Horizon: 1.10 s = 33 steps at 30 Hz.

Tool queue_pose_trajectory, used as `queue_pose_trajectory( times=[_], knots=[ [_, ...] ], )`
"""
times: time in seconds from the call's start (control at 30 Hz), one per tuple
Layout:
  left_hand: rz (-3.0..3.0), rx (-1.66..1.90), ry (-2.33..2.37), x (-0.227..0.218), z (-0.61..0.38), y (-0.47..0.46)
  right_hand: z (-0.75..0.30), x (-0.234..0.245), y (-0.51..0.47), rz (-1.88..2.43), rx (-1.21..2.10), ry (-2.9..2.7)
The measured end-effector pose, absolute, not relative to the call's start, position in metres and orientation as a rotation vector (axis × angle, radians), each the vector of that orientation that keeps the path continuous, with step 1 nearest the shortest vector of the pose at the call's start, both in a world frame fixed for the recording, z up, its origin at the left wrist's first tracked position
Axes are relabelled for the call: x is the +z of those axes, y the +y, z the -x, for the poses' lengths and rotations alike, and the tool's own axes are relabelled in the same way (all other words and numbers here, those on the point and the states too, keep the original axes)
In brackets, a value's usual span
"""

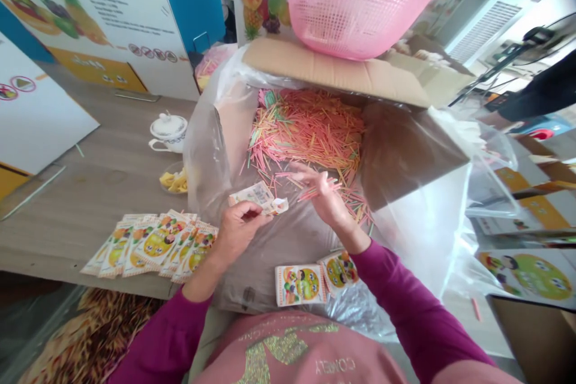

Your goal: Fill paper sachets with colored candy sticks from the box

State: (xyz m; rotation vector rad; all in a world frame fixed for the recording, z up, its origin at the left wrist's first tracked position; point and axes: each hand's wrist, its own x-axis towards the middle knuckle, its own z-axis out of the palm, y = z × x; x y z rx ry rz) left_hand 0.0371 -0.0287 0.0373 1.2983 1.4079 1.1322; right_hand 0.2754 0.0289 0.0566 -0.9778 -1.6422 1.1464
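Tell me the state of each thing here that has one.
Left hand: holding a packet
Packet: one end looks open
Right hand: holding colored sticks
Cardboard box: open, sticks inside
Cup: lid on
Row of packets, left: overlapping, lying down

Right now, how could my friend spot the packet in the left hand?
Find the big open cardboard box with mostly pink sticks inside. Just this side of the sticks, the left hand pinches one small packet. Unlike the yellow-faced packets fanned out on the table, this one shows a pale, grey-printed side.
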Motion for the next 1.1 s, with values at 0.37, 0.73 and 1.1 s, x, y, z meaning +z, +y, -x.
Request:
queue_pose_trajectory(
  times=[0.37,0.73,1.1],
  knots=[
    [-1.160,1.211,1.207,0.040,-0.071,-0.036,-0.258,0.062,0.009,0.899,1.269,-1.713],
    [-0.751,1.185,0.937,0.026,-0.088,-0.040,-0.271,0.093,-0.004,0.855,1.213,-1.746],
    [-1.267,1.179,1.229,0.015,-0.047,-0.084,-0.247,0.052,-0.043,0.799,0.638,-2.487]
  ],
)
